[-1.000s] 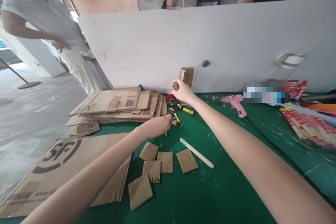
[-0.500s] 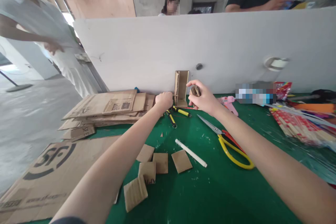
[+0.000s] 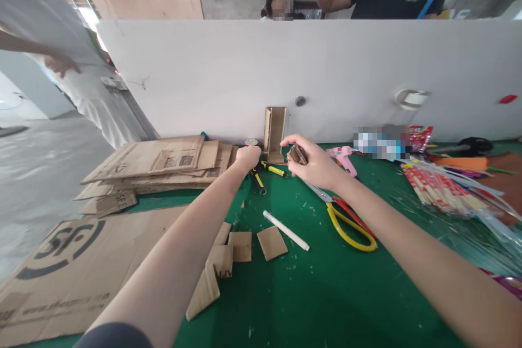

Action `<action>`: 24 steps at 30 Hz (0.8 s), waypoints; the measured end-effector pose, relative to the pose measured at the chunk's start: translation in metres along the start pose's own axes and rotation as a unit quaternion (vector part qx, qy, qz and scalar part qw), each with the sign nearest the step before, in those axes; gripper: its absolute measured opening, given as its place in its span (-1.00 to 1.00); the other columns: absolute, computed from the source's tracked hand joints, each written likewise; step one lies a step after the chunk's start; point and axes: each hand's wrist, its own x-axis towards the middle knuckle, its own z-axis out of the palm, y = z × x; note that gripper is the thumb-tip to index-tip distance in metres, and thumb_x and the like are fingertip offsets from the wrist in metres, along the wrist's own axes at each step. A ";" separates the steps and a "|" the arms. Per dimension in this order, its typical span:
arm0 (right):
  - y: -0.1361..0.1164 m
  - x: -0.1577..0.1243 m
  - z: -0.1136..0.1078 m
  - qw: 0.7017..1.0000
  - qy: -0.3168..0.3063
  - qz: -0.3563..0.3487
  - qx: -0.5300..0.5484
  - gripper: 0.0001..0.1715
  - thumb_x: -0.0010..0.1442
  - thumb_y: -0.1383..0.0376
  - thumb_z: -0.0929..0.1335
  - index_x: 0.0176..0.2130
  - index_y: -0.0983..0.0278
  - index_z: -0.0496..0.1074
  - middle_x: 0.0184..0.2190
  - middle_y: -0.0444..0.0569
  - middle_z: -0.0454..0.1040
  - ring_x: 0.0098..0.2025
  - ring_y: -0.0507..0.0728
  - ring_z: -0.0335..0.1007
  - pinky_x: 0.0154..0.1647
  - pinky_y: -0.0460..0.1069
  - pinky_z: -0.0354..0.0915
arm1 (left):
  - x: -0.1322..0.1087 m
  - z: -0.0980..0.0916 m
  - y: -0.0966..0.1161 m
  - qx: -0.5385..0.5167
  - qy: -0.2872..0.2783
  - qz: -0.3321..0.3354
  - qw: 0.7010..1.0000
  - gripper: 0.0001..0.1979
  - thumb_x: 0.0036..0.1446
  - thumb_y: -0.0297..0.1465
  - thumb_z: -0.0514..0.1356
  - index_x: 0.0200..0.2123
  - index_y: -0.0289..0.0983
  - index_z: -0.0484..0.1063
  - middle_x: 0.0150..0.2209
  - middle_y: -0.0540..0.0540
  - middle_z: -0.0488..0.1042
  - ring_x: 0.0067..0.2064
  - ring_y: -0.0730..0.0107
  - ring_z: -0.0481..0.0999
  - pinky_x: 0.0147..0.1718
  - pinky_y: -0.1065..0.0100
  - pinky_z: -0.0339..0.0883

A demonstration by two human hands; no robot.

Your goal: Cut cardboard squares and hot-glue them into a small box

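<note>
My right hand (image 3: 314, 162) is curled around a few small, rough-edged cardboard pieces (image 3: 297, 155), its index finger stretched out toward an upright cardboard channel (image 3: 278, 129). That channel stands open-fronted against the white panel. Just left of it, my left hand (image 3: 248, 157) is closed; whatever its fingers may hold is hidden from me. Below that hand lie pliers with yellow-and-black handles (image 3: 257, 180). A small round item with a coloured face (image 3: 250, 142) shows right behind the left knuckles. Scissors with yellow and red handles (image 3: 345, 231) lie under my right forearm.
Stacked cardboard (image 3: 163, 160) and a large printed sheet (image 3: 77, 266) cover the left side. Cut cardboard squares (image 3: 272, 243) and a white marker (image 3: 286, 230) lie in front. A pink glue gun (image 3: 346, 160) and packaged sticks (image 3: 436, 187) are right. A white panel (image 3: 228, 76) closes the back.
The view has shifted slightly right. The round item has come into sight behind my left hand. My right hand still grips the cardboard pieces. A person behind the panel has raised an arm.
</note>
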 end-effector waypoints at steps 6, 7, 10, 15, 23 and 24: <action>0.006 -0.009 0.056 0.988 -0.137 -0.028 -0.069 -0.53 0.12 0.39 0.30 0.05 0.22 0.24 -0.37 -0.12 0.38 -0.38 0.05 0.31 -0.38 -0.07 0.18 | -0.015 -0.028 -0.008 -0.065 0.079 -0.032 0.994 -0.65 0.25 -0.29 -0.04 -0.07 -0.40 0.36 -0.11 -0.35 0.48 -0.06 0.06 0.50 -0.12 0.18 0.33; 0.008 -0.010 0.067 0.984 -0.148 -0.057 -0.079 -0.48 0.11 0.43 0.30 0.08 0.22 0.24 -0.27 -0.05 0.41 -0.28 0.08 0.34 -0.31 -0.06 0.20 | -0.019 -0.034 -0.010 -0.076 0.093 -0.037 0.992 -0.63 0.25 -0.28 -0.07 -0.08 -0.39 0.36 -0.13 -0.36 0.48 -0.07 0.06 0.50 -0.15 0.19 0.33; 0.013 -0.009 0.097 0.971 -0.189 -0.099 -0.106 -0.32 0.07 0.54 0.26 0.17 0.22 0.16 -0.07 0.05 0.42 -0.13 0.12 0.38 -0.23 -0.05 0.23 | -0.039 -0.048 -0.016 -0.111 0.130 -0.028 0.985 -0.64 0.25 -0.32 -0.15 -0.14 -0.36 0.36 -0.18 -0.31 0.50 -0.13 0.13 0.50 -0.23 0.27 0.32; 0.011 0.001 0.118 0.944 -0.257 -0.092 -0.185 -0.33 0.04 0.53 0.29 0.14 0.20 0.23 -0.05 0.04 0.46 -0.16 0.17 0.44 -0.27 -0.04 0.22 | -0.125 -0.066 -0.022 -0.156 0.137 0.027 0.978 -0.68 0.24 -0.32 -0.17 -0.30 -0.30 0.33 -0.42 -0.10 0.46 -0.41 0.37 0.42 -0.47 0.41 0.21; -0.002 0.001 0.107 0.936 -0.271 -0.085 -0.206 -0.34 -0.01 0.59 0.25 0.09 0.29 0.25 -0.07 0.10 0.48 -0.17 0.18 0.44 -0.34 -0.05 0.17 | -0.297 -0.033 0.041 -0.086 -0.132 0.517 0.841 -0.92 0.10 -0.35 0.15 -0.39 -0.19 0.43 -0.54 0.04 0.43 -0.58 0.51 0.33 -0.66 0.48 0.09; -0.003 0.001 0.101 0.935 -0.275 -0.086 -0.204 -0.34 -0.02 0.59 0.25 0.09 0.30 0.24 -0.10 0.09 0.49 -0.19 0.16 0.43 -0.36 -0.06 0.16 | -0.305 -0.018 0.053 -0.046 -0.111 0.544 0.831 -0.90 0.12 -0.34 0.15 -0.38 -0.17 0.45 -0.56 0.03 0.43 -0.58 0.51 0.35 -0.66 0.49 0.13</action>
